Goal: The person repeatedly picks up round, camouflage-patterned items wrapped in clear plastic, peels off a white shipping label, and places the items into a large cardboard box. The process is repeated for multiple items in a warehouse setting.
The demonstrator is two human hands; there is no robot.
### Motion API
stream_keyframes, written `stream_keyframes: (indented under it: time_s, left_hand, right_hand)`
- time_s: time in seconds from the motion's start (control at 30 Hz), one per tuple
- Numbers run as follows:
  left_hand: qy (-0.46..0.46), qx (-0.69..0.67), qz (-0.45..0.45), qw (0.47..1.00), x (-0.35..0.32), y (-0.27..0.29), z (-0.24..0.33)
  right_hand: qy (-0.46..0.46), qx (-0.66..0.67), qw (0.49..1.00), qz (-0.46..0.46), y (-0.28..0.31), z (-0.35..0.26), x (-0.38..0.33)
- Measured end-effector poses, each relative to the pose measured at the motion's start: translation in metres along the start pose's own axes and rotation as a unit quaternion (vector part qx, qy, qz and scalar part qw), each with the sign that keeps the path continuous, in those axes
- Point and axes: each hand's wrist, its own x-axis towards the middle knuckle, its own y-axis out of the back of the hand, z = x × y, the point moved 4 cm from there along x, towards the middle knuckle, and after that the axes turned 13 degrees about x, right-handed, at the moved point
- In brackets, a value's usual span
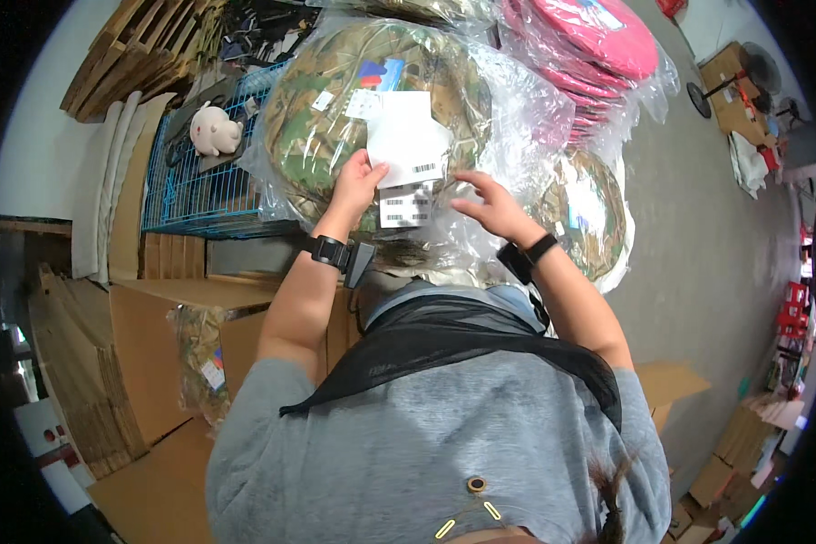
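My left hand (358,189) pinches the lower left corner of a white barcode label sheet (401,131) between thumb and fingers. A further strip of barcode labels (406,207) lies just beneath its lower edge. Both are over a large round camouflage-pattern fabric item (304,131) in a clear plastic bag, which has a blue and red card near its top. Right of the sheet, my right hand (497,208) hovers over the clear plastic, holding nothing, its thumb and fingers apart. Dark bands with small devices circle both wrists.
Bagged pink round items (603,41) are stacked at the far right, and another bagged camouflage item (585,213) lies nearer. At left stand a blue wire cage (181,195) with a white plush toy (215,130) on it and an open cardboard box (150,358). A fan (757,68) stands far right.
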Motion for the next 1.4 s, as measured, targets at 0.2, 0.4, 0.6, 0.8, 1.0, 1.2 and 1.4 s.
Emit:
stream_keyframes:
  time_s: [0.2, 0.4, 0.6, 0.8, 1.0, 1.2, 1.4]
  left_hand:
    - [0.0, -0.049, 0.045, 0.998, 0.015, 0.002, 0.005]
    - [-0.115, 0.268, 0.318, 0.902, 0.012, 0.006, 0.031]
    - [-0.336, 0.499, 0.149, 0.784, 0.006, -0.025, 0.065]
    - [-0.323, 0.494, 0.121, 0.798, 0.015, -0.027, 0.06]
    - [-0.268, 0.485, 0.096, 0.827, 0.022, -0.027, 0.056]
    - [-0.192, 0.387, 0.104, 0.896, 0.033, -0.012, 0.04]
    - [-0.059, 0.217, 0.157, 0.962, 0.034, 0.016, 0.028]
  right_hand:
    - [-0.064, 0.257, 0.964, 0.001, -0.028, 0.036, 0.061]
    - [-0.105, 0.32, 0.941, 0.031, -0.033, 0.047, 0.086]
    - [-0.081, 0.281, 0.956, 0.037, -0.035, 0.039, 0.093]
    - [-0.036, 0.199, 0.979, 0.0, -0.035, 0.029, 0.094]
    - [-0.041, 0.194, 0.98, -0.018, -0.036, 0.021, 0.093]
    - [-0.057, 0.159, 0.986, -0.015, -0.039, 0.026, 0.09]
    - [-0.102, 0.142, 0.984, -0.036, -0.049, 0.065, 0.081]
